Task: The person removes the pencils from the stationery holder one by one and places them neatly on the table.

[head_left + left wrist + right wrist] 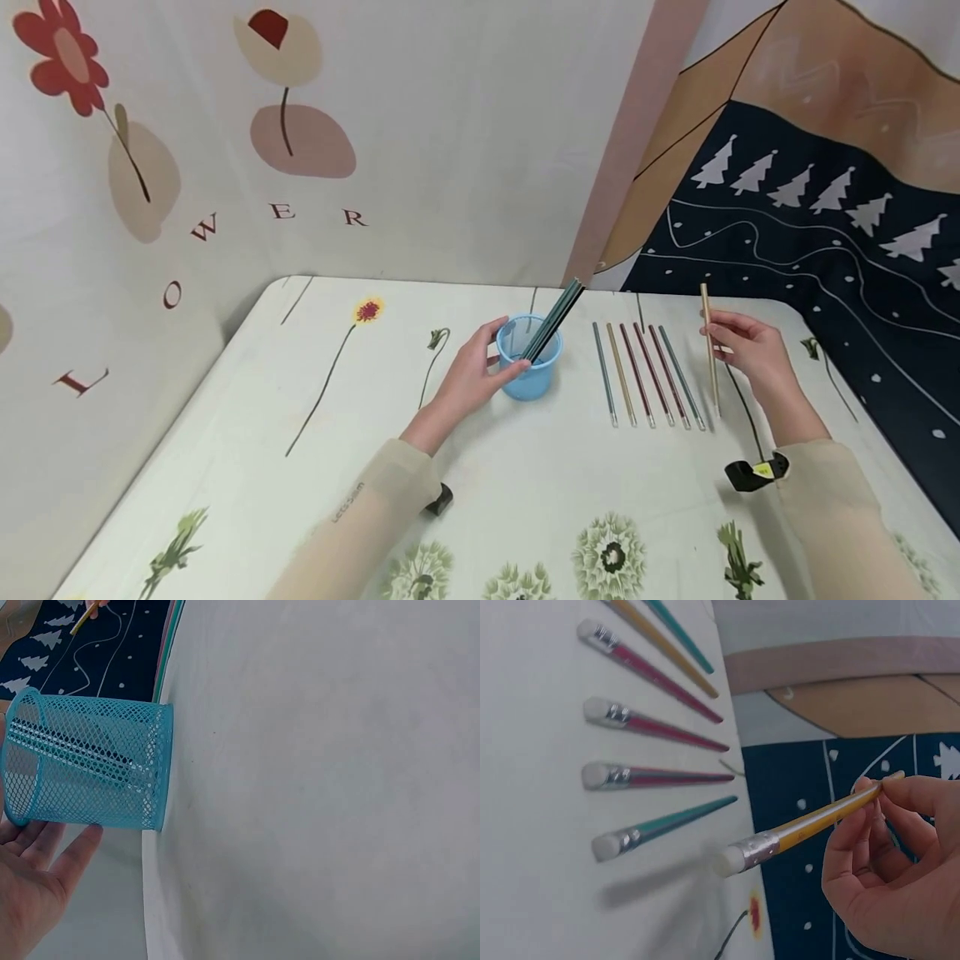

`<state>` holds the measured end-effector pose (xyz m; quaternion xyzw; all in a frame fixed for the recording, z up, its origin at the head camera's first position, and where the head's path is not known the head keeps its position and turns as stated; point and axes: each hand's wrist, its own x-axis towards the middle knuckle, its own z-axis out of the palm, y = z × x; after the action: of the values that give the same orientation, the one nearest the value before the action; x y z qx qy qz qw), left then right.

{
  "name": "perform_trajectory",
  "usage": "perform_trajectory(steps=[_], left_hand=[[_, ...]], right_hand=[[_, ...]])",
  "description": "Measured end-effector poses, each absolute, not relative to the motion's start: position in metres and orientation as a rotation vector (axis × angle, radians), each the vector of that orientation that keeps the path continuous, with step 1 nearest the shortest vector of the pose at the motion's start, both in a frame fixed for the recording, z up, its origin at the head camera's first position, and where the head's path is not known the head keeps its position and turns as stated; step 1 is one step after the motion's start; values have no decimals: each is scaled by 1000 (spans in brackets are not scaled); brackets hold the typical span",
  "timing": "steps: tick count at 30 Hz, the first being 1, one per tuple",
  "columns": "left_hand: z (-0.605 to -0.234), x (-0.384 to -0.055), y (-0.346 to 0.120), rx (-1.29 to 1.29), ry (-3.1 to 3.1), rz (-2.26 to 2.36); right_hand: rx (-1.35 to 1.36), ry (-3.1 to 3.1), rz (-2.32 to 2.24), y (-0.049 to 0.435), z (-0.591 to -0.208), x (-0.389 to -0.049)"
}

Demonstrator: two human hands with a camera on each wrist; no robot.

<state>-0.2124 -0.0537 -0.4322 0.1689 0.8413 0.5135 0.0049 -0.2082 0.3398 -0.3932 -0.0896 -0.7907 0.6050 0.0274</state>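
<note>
A light blue mesh pen cup (528, 385) stands upright on the table, with several dark green pencils (557, 320) leaning to the right inside it. My left hand (471, 364) holds the cup from its left, thumb at the front and fingers along the far side. Fingertips touch the mesh in the left wrist view. Off to the right, my right hand (752, 348) pinches a yellow pencil (817, 826) near its plain end, the white eraser hanging downward close over the table. Between the hands lies a row of pencils: teal pencils (682, 377), a yellow one (621, 373) and red ones (652, 374).
The white tablecloth (510, 483) carries printed flowers and stems. A pale curtain (450, 150) with lettering rises behind the table, and a dark printed cloth (787, 233) with trees hangs at the right edge.
</note>
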Motion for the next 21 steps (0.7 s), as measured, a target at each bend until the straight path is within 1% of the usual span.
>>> perform_trajectory(steps=[7, 10, 15, 21], left_hand=[[-433, -212, -54, 535, 2631, 1599], [-432, -212, -54, 534, 2628, 1610], [-431, -213, -54, 531, 2628, 1610], [-430, -213, -53, 535, 2630, 1609]], right_hand=[[-392, -2511, 1772, 386, -461, -241], [-393, -2528, 1744, 393, -475, -248], [-400, -2575, 1721, 386, -468, -244], [-436, -2660, 1707, 352, -426, -222]])
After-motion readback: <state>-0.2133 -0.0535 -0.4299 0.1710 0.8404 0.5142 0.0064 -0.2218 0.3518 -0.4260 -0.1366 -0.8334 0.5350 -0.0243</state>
